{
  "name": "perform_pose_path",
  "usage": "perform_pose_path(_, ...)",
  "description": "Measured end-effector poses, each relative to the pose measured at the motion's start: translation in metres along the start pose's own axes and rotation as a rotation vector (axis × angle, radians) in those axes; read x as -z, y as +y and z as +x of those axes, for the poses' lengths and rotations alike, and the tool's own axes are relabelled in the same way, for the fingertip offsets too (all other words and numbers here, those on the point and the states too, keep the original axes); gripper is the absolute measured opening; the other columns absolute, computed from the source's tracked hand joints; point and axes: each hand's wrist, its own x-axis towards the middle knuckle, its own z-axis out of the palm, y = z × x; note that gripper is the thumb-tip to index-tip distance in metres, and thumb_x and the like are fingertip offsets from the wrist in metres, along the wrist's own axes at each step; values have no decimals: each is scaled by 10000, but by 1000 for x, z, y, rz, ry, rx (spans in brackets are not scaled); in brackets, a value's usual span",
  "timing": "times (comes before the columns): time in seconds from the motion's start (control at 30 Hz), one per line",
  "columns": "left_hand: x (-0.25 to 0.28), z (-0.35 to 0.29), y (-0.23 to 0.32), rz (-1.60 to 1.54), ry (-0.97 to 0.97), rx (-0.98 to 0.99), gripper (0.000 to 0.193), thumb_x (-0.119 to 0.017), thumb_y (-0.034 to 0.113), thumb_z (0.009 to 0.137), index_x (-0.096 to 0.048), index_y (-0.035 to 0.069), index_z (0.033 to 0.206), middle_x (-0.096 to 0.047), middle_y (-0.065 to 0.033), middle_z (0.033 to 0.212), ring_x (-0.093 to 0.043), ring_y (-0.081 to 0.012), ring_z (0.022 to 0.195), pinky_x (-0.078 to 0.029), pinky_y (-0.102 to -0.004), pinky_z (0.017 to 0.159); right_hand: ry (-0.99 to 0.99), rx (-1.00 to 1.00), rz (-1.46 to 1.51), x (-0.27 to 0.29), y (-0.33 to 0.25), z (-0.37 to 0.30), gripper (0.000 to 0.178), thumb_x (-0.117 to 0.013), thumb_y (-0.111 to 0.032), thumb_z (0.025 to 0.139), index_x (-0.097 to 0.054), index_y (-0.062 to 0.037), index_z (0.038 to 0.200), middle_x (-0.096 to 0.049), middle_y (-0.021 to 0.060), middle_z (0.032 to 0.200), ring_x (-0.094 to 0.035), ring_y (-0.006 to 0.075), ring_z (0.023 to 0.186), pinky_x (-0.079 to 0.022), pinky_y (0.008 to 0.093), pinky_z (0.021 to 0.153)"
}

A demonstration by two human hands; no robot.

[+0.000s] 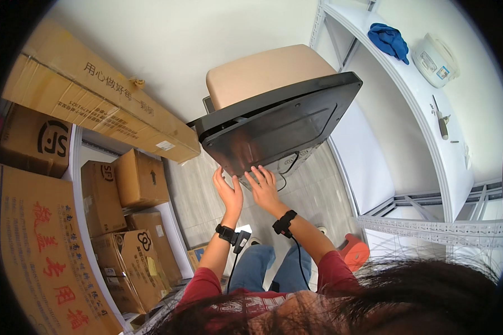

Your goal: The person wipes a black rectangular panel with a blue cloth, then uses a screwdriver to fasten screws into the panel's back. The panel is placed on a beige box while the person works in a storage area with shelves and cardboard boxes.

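Observation:
A large object with a glossy black panel [279, 123] and a rounded tan body [271, 72] stands tilted in front of me; its kind I cannot make out. My left hand [229, 195] is raised at the panel's lower left edge, fingers stretched upward. Beside it, my right hand [265, 192] has its fingers extended along the same lower edge. Both hands look open, and whether the fingertips touch the panel cannot be told for sure. A black cord [289, 164] loops below the panel, just right of my right hand. Each wrist wears a black strap.
A long cardboard carton [106, 97] lies on the left, above shelves of several cardboard boxes [98, 195]. On the right, a white shelf [430, 128] bears a blue cloth [388, 42], a white tub [433, 60] and a screwdriver [442, 125]. An orange-red object [355, 254] is near my right leg.

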Motion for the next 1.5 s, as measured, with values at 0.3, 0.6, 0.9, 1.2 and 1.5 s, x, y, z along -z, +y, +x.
perform_pose_path(0.3,13,3,27,7,44,-2,538,-581,38,819,-329,-10,1293,-402,-171,1239,-448,-290,1103,-389,-381,887,21,30,41,22,-9,9,537,-567,-21,753,-497,-119,1276,-349,97,1387,-319,320,1263,-294,486,992)
perform_pose_path(0.6,41,56,99,-143,102,-135,744,-661,73,770,-226,-27,1364,-310,-192,1386,-371,-324,1239,-336,-412,993,210,124,16,66,-30,73,513,-576,-65,784,-506,-187,1278,-262,131,1428,-230,385,1301,-203,574,1026)
perform_pose_path(0.9,45,76,106,-138,26,-83,536,-657,67,769,-418,-19,1241,-551,-203,1131,-553,-339,1046,-444,-380,872,184,75,-113,59,-35,92,494,-562,-77,799,-518,-204,1274,-222,173,1445,-138,435,1327,-158,602,1041)
perform_pose_path(1.2,41,73,104,-129,-4,-66,643,-636,83,771,-321,-20,1322,-419,-227,1281,-444,-361,1176,-391,-399,943,231,84,-63,66,-28,89,531,-575,-62,755,-510,-166,1271,-332,145,1355,-284,359,1254,-221,551,1027)
perform_pose_path(1.5,32,55,113,112,264,-425,741,-647,69,761,-210,-20,1353,-199,-255,1377,-246,-413,1268,-233,-503,1041,226,62,11,88,-18,78,504,-567,-23,739,-515,-101,1234,-386,158,1276,-405,333,1127,-323,472,954)
